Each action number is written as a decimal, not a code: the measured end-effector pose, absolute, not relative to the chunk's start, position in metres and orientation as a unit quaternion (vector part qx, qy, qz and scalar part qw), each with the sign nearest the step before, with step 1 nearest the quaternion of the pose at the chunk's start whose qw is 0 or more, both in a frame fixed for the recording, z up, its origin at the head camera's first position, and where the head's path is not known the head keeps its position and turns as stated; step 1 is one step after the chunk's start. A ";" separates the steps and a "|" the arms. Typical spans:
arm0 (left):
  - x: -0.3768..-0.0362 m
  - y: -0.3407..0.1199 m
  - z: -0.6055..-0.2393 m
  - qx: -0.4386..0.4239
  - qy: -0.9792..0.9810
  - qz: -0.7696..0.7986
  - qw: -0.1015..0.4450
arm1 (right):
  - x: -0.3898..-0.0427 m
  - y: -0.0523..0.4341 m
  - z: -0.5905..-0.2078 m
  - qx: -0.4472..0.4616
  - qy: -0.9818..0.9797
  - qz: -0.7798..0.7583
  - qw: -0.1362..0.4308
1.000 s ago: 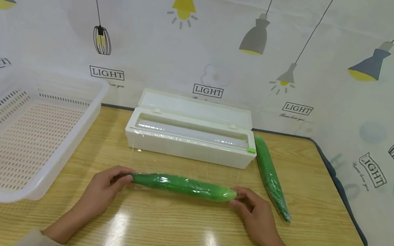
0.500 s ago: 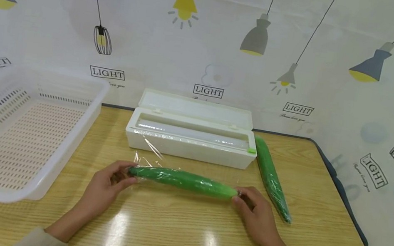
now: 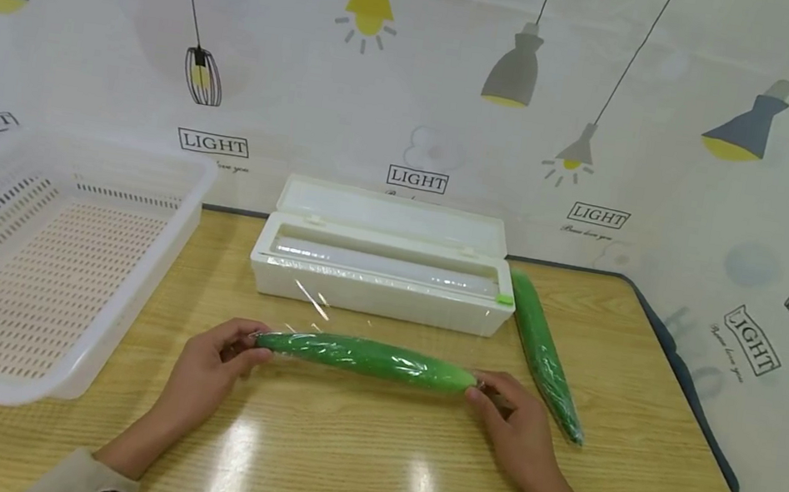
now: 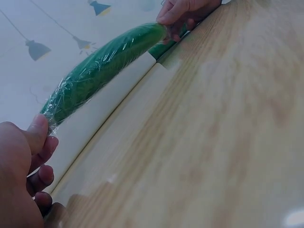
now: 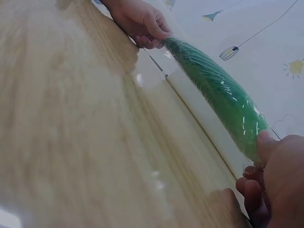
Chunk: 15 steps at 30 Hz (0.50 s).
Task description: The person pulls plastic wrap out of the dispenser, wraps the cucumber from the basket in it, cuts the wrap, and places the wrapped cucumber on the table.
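A green cucumber [image 3: 364, 358] in clear plastic wrap is stretched lengthwise between both hands, lifted above the wooden table. My left hand [image 3: 215, 360] pinches its dark end with thumb and fingers; in the left wrist view the wrap bunches at the thumb. At the pale end, my right hand [image 3: 517, 423] pinches the wrap and tip between thumb and fingers. Behind it stands a white cling film box [image 3: 379, 299] with its lid raised and a roll inside. A thin sheet of clear film [image 3: 314, 302] glints between box and cucumber.
A second wrapped cucumber [image 3: 546, 355] lies slanted at the right, its far end beside the box. To the left stands a white perforated plastic basket [image 3: 121, 308]. A wall covering printed with lamps [image 3: 354, 106] closes off the back of the wooden table [image 3: 326, 463].
Both hands have raised the cucumber slightly from the table and moved it a little toward the box, the left end first. Film glints in front of the box have shifted.
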State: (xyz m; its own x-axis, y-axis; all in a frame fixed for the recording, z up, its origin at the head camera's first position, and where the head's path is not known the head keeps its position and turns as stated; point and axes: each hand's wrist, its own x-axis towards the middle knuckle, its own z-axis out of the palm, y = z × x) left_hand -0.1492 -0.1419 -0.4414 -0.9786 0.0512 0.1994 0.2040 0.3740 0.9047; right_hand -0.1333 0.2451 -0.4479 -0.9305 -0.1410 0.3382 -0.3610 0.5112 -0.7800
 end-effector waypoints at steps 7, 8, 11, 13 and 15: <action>-0.150 -0.142 -0.439 -0.062 -0.820 -0.565 0.061 | -0.137 0.243 -0.450 0.137 -0.863 0.471 0.123; -0.149 -0.142 -0.439 -0.059 -0.820 -0.567 0.059 | -0.138 0.242 -0.450 0.136 -0.863 0.470 0.124; -0.149 -0.142 -0.438 -0.053 -0.820 -0.567 0.052 | -0.141 0.241 -0.451 0.135 -0.864 0.470 0.123; -0.149 -0.141 -0.438 -0.050 -0.821 -0.566 0.049 | -0.143 0.240 -0.449 0.134 -0.862 0.474 0.124; -0.149 -0.142 -0.437 -0.049 -0.822 -0.566 0.048 | -0.143 0.237 -0.445 0.134 -0.853 0.488 0.125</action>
